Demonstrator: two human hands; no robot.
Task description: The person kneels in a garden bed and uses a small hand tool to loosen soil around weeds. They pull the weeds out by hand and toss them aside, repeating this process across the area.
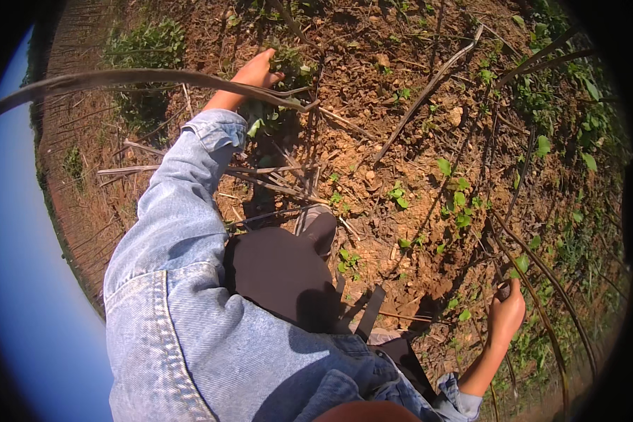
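Observation:
My left hand (257,70) reaches forward into a clump of green leafy weeds (290,63). Its fingers curl into the leaves, and their tips are partly hidden there. A dry brown stalk (153,78) crosses the view in front of my left wrist. Off to the right, my right hand (509,306) is closed around a dark object with a rounded end (502,291); the rest of that object cannot be made out. Thin dry stems (530,300) rise close beside this hand.
Reddish, cloddy soil (343,153) slopes before me, with small green seedlings (459,203). A dry stick (432,89) leans across it. Cut dry stalks (274,179) lie near my shoe (314,213). Another bushy weed (145,53) grows at the upper left; denser greenery (585,121) is at right.

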